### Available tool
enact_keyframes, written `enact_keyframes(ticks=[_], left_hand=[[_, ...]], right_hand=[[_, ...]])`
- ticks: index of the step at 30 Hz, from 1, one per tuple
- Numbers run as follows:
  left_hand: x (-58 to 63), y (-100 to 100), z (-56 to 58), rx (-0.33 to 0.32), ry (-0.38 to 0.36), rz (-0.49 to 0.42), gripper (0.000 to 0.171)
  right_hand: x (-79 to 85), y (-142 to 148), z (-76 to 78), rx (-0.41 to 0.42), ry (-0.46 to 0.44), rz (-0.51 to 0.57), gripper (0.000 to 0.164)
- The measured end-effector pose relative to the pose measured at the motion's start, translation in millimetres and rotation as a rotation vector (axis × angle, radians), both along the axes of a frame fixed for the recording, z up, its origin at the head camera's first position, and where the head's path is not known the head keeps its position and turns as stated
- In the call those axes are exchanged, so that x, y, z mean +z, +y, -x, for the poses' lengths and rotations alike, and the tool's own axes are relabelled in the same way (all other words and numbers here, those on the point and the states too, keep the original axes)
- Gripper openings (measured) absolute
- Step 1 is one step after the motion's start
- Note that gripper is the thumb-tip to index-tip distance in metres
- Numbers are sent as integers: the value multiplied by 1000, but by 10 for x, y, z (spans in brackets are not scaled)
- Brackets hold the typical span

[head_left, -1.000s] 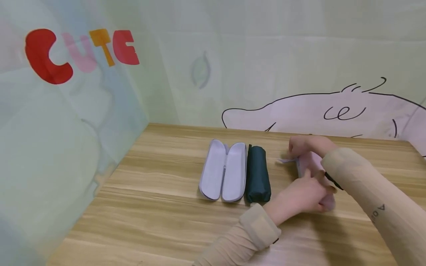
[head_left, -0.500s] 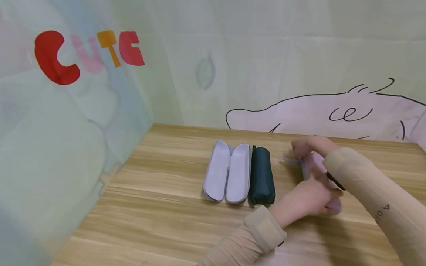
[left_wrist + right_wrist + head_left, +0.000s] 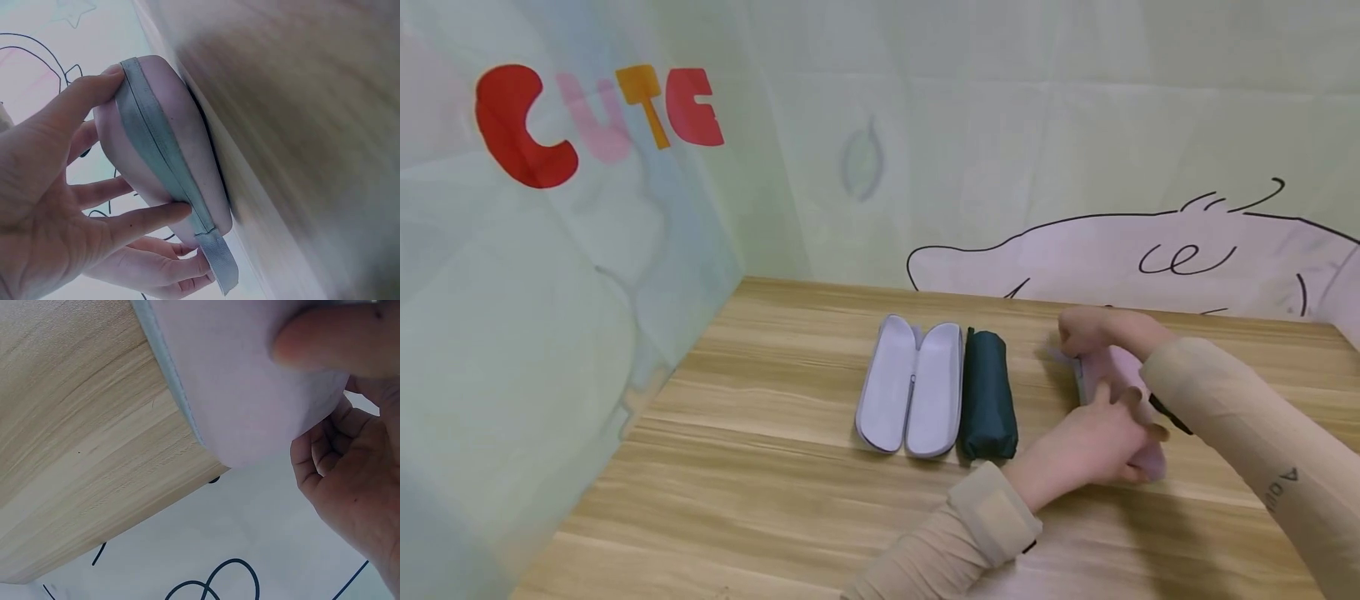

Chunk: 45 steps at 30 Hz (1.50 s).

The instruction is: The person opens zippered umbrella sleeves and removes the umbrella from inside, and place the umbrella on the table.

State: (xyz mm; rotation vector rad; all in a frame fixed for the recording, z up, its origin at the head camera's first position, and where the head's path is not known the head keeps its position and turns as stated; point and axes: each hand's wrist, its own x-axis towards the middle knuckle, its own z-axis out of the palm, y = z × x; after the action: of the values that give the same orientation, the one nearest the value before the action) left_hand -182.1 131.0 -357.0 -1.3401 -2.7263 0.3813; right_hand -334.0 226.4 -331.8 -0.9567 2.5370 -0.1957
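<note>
On the right of the table a pink zip-up case (image 3: 1116, 367), perhaps a glasses case, stands on its long side. A grey zip band (image 3: 153, 134) runs along it and ends in a grey strap (image 3: 220, 259). My left hand (image 3: 1093, 442) grips the near part, thumb and fingers spread over the case and one fingertip on the zip band. My right hand (image 3: 1086, 329) curls round the far end by the strap; in the left wrist view its fingertips (image 3: 194, 269) lie right behind the strap. The zip slider is hidden.
Left of the hands a pale lavender hard case (image 3: 883, 387) lies spread open in two halves. A long dark green fabric pouch (image 3: 988, 396) lies directly beside it. The wooden table (image 3: 760, 392) meets printed cloth walls (image 3: 820, 200) at its back and left.
Both hands stay on the pink case, with only small shifts of the fingers. The strap shows less beyond the right hand. The whole view has shifted slightly.
</note>
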Motion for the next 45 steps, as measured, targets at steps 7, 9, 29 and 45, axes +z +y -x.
enact_keyframes(ticks=[7, 9, 29, 45], left_hand=[[7, 23, 8, -3, 9, 12, 51], [13, 32, 7, 2, 5, 17, 51], [2, 95, 3, 32, 5, 47, 52], [-7, 92, 7, 78, -66, 9, 53]], right_hand=[[10, 25, -15, -39, 59, -31, 32], [19, 20, -26, -52, 78, -49, 32], [-25, 126, 10, -95, 133, -60, 35], [-89, 278, 22, -121, 179, 53, 20]])
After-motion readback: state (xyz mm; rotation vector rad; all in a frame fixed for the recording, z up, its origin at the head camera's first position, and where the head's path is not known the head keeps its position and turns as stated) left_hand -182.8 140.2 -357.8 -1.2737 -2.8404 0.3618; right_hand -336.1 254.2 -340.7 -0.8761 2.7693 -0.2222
